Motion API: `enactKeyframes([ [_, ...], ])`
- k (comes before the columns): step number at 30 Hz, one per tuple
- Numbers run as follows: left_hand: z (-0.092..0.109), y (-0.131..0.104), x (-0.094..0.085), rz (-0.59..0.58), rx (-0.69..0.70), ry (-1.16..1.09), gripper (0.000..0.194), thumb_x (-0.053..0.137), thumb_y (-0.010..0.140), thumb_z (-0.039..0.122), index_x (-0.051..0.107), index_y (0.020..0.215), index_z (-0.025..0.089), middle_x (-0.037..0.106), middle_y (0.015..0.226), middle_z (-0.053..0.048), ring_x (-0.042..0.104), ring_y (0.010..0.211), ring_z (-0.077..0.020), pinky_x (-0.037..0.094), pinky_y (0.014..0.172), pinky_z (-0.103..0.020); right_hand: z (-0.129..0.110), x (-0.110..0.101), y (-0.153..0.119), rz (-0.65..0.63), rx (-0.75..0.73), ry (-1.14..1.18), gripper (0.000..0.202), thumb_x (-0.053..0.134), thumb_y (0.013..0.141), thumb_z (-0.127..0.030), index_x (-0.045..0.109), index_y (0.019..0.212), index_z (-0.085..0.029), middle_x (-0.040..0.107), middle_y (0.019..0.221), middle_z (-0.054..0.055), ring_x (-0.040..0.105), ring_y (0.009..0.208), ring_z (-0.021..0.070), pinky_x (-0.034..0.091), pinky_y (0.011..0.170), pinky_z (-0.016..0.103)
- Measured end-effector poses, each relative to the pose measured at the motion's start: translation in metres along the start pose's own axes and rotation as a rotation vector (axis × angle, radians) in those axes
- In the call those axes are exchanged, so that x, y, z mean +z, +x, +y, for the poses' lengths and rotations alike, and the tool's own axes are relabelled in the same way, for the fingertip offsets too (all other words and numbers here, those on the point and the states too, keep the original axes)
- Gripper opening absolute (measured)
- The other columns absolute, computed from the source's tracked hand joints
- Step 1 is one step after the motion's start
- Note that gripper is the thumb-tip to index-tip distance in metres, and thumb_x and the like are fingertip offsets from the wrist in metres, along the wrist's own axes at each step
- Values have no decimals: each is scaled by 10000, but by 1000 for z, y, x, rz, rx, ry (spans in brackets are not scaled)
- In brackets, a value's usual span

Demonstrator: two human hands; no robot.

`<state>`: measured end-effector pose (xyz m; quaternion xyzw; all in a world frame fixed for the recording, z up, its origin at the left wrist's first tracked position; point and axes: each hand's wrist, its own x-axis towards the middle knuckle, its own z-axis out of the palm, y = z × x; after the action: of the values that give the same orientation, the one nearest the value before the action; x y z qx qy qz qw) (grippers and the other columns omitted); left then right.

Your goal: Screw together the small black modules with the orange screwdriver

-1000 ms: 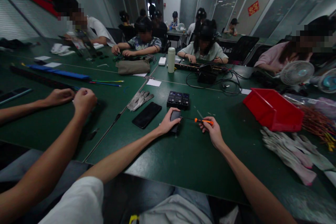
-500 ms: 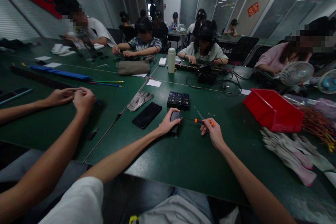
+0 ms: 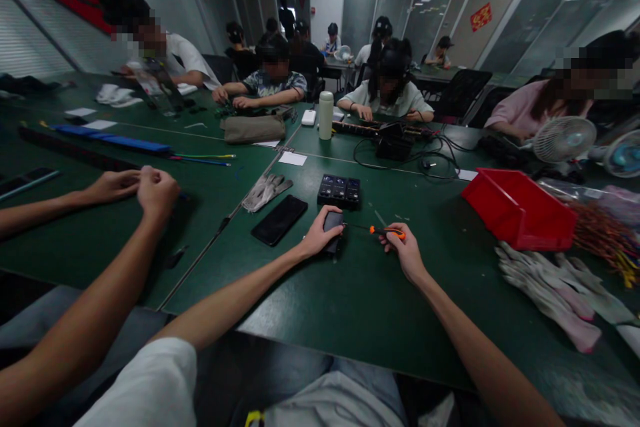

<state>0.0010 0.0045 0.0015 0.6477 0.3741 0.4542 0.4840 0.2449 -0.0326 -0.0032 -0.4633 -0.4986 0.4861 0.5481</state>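
My left hand (image 3: 323, 232) is closed around a small dark box-shaped part (image 3: 333, 221) on the green table. In my right hand (image 3: 404, 249) is a screwdriver (image 3: 387, 232) with an orange and black handle. Its thin shaft points left, and the tip reaches the right side of the dark part; whether it sits in a screw is too small to tell. Just behind the part lies a black block (image 3: 339, 191) with three sections. A black smartphone (image 3: 279, 220) rests to the left of my left hand.
A crumpled glove (image 3: 267, 193) lies behind the phone. At the right stand a red bin (image 3: 520, 210), more gloves (image 3: 550, 290) and bundled wires (image 3: 605, 240). A co-worker's hands (image 3: 145, 190) are close on my left. A pale green bottle (image 3: 326, 115) and black cables stand farther back.
Almost nothing differs. My right hand's fingers have shifted slightly on the screwdriver handle, while my left hand keeps its hold on the dark part.
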Motion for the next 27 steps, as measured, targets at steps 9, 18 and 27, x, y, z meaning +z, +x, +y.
enactKeyframes([
  [9, -2, 1, -1, 19, 22, 23, 414, 605, 767, 320, 445, 1130, 203, 574, 969, -29, 591, 798, -150, 470, 770, -297, -3, 3, -1, -26, -45, -26, 222, 563, 844, -383, 513, 956, -198, 642, 718, 8, 592, 576, 122, 430, 515, 226],
  [18, 2, 1, 1, 3, 16, 4, 434, 616, 754, 313, 444, 1135, 194, 585, 955, -35, 594, 839, -166, 462, 816, -324, -3, 2, -3, -15, 19, -74, 294, 499, 862, -483, 483, 780, -201, 591, 511, -27, 531, 403, 109, 368, 420, 207],
  [27, 5, 1, -2, 43, 29, 65, 413, 619, 755, 313, 474, 1124, 199, 562, 1034, -44, 576, 892, -171, 442, 870, -334, -3, 2, 0, -9, -12, -23, 255, 601, 813, -401, 506, 957, -214, 634, 687, -5, 578, 572, 127, 434, 503, 223],
])
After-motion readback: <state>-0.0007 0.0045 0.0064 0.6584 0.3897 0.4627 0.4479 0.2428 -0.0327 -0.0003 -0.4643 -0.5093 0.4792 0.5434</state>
